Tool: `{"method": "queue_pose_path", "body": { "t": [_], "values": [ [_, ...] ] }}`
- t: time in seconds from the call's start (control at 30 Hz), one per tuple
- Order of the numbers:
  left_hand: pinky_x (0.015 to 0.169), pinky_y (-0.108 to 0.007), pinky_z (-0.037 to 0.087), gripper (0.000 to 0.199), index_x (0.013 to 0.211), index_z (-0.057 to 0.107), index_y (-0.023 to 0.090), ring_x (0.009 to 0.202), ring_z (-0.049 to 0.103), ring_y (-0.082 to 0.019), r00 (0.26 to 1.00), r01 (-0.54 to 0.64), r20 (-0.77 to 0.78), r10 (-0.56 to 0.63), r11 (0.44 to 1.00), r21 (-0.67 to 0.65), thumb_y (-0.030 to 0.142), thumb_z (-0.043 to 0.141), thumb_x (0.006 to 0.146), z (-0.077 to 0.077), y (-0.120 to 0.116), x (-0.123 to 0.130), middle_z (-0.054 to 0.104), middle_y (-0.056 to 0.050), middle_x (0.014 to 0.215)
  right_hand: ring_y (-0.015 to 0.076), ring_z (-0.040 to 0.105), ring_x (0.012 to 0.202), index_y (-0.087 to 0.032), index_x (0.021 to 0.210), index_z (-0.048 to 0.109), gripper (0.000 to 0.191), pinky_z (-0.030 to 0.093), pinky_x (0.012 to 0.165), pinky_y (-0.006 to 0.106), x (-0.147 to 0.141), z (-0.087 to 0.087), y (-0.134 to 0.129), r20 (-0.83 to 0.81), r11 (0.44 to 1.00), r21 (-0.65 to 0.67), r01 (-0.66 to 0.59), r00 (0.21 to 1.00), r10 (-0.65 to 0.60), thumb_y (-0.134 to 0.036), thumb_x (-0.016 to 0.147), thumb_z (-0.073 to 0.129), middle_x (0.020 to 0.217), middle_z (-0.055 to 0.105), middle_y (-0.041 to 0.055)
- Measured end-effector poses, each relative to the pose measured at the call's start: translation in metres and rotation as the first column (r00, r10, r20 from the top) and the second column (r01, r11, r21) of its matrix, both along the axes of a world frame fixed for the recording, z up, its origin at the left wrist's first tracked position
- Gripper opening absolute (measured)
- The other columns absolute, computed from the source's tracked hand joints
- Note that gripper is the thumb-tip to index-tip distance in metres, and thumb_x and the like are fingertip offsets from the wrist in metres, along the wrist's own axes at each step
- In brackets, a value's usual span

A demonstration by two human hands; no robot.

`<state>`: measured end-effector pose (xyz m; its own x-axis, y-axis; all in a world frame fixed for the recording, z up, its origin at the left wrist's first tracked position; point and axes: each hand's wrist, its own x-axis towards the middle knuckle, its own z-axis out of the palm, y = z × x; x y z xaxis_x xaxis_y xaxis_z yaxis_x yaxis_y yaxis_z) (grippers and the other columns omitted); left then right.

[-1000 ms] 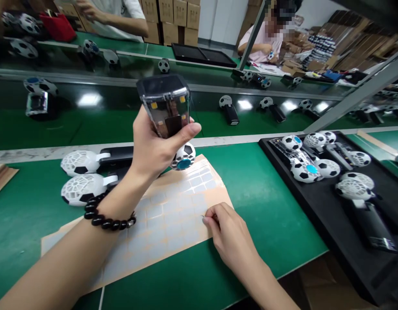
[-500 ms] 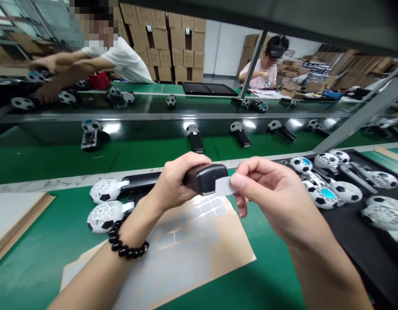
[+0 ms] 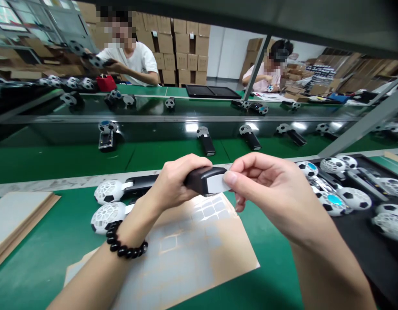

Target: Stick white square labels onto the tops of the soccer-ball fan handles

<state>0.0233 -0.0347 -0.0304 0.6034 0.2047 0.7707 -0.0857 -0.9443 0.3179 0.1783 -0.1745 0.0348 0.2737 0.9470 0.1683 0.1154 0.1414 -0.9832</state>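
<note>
My left hand (image 3: 175, 178) is closed round a black handle (image 3: 196, 181), its flat end turned to the right. Between thumb and fingers, my right hand (image 3: 259, 178) pinches the right edge of a grey-white sticker (image 3: 216, 184), which lies over that end face. Whether the sticker is fully stuck there I cannot tell. Below both hands rests a sticker sheet (image 3: 234, 241) on tan backing, with several grey-white labels on it. Left of my left hand lie two devices with football-patterned heads (image 3: 109, 192), their black handles partly hidden behind the hand.
A black tray (image 3: 354, 245) of football-headed devices stands at right. A stack of sheets (image 3: 23, 211) lies at left. Beyond, a green conveyor belt (image 3: 160, 150) carries more devices. A metal post (image 3: 357, 125) slants at right. Two people (image 3: 137, 62) work across the line.
The sticker has moved left onto the handle's end and covers more of it. The devices on the near belt appear farther right. The person at far left has straightened up, holding devices.
</note>
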Motion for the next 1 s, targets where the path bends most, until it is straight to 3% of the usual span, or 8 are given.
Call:
{"method": "queue_pose_path", "body": {
  "t": [0.63,1.0],
  "values": [
    [0.07,-0.027,0.057,0.02,0.108,0.059,0.021,0.083,0.073,-0.018,1.0,-0.002,-0.004,0.002,1.0,-0.03,0.02,0.067,0.089,-0.0028,0.0002,0.0015,0.076,-0.007,0.098,0.0109,0.065,0.046,-0.02,0.072,0.069,0.017,0.056,0.046,0.022,0.0004,-0.0007,0.0017,-0.016,1.0,-0.009,0.017,1.0,-0.017,-0.029,0.078,0.083,0.06,0.067,-0.0045],
    [0.071,-0.025,0.056,0.022,0.108,0.059,0.021,0.085,0.072,-0.017,1.0,-0.004,-0.006,0.003,0.999,-0.035,0.018,0.068,0.088,-0.0032,-0.0004,0.0011,0.075,-0.007,0.1,0.0111,0.066,0.048,-0.021,0.073,0.069,0.012,0.055,0.048,0.022,-0.0012,-0.0024,0.0,0.02,1.0,-0.008,0.027,0.999,-0.027,-0.023,0.082,0.077,0.063,0.068,-0.0039]
  ]
}}
